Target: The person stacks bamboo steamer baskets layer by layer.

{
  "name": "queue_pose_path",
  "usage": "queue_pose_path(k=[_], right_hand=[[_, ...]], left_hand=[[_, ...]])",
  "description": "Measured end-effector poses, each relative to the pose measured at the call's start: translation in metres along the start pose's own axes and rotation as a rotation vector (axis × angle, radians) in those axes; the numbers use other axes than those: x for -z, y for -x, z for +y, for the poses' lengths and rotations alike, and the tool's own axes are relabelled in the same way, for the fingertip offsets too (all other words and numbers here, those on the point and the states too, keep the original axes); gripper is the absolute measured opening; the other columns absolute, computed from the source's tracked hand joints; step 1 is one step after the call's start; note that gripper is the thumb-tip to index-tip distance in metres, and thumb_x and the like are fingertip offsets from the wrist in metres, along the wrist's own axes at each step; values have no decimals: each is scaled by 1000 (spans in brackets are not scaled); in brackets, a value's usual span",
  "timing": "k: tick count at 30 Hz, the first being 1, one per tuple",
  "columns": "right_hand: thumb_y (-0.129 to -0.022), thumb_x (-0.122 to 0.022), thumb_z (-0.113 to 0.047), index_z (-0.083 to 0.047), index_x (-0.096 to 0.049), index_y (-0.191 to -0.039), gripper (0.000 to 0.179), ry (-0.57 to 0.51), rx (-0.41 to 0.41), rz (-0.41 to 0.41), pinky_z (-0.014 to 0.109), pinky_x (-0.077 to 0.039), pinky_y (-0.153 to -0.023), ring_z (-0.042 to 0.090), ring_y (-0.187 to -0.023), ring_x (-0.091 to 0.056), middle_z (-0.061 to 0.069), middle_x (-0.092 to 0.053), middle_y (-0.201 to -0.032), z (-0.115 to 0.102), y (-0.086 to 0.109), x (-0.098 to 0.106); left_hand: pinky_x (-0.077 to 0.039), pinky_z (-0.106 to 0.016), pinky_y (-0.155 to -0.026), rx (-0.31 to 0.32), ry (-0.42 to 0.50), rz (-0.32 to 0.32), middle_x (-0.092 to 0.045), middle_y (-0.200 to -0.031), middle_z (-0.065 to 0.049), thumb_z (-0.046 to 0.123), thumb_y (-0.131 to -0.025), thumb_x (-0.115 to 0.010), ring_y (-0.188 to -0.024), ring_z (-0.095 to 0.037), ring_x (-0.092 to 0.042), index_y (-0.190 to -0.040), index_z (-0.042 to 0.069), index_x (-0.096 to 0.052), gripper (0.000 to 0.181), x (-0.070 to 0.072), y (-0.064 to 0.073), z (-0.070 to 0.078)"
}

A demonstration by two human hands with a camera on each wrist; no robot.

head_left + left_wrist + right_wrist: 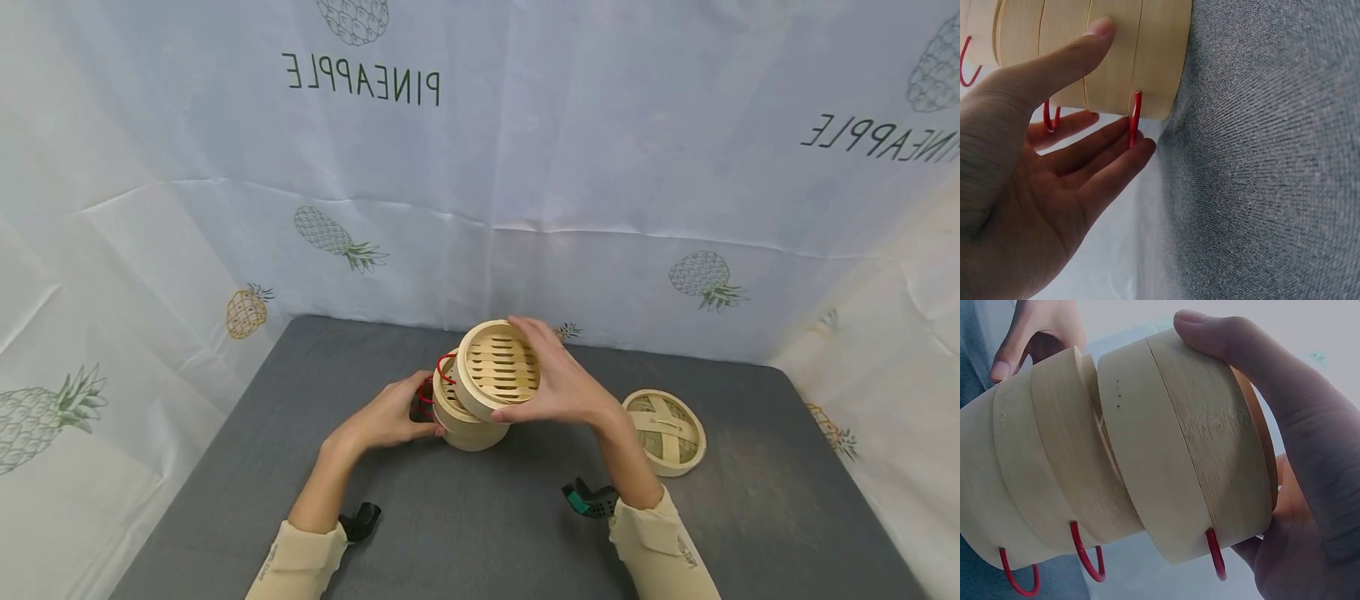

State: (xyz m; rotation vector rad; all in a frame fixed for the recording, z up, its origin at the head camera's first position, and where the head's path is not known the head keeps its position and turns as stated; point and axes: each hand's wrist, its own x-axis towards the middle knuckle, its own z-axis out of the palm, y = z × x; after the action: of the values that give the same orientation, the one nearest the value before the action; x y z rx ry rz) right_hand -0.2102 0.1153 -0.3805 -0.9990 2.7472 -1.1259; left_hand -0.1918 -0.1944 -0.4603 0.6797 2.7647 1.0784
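Observation:
My right hand (558, 379) grips a round bamboo steamer basket (497, 371) by its rim, thumb on one side and fingers across the other. That basket is tilted, its slatted face showing in the head view. It touches or nearly touches the top of a bamboo steamer stack (471, 435) on the table. Around the stack's left side, my left hand (392, 414) holds it with the thumb against the wall (1163, 56) and fingers by a red loop (1135, 119). Another red loop (1215, 553) hangs from the tilted basket.
A woven bamboo lid (665, 433) with crossed strips lies on the dark grey table (480, 533), right of the right forearm. Behind the table hangs a white curtain (495, 167) printed with pineapples. Black devices (590, 500) sit at both wrists.

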Motion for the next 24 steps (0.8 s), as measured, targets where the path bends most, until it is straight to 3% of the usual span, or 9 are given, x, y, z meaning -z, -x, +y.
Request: queue_pose_path(k=[24], right_hand=[[-68, -96, -53, -17, -26, -172, 130, -34, -5, -14, 65, -43, -123, 35, -155, -42, 13, -31, -173, -5, -13, -12]], left_hand=[[-60, -45, -103, 22, 53, -24, -75, -128, -9, 26, -85, -94, -118, -23, -72, -145, 2, -56, 75, 0, 2, 2]])
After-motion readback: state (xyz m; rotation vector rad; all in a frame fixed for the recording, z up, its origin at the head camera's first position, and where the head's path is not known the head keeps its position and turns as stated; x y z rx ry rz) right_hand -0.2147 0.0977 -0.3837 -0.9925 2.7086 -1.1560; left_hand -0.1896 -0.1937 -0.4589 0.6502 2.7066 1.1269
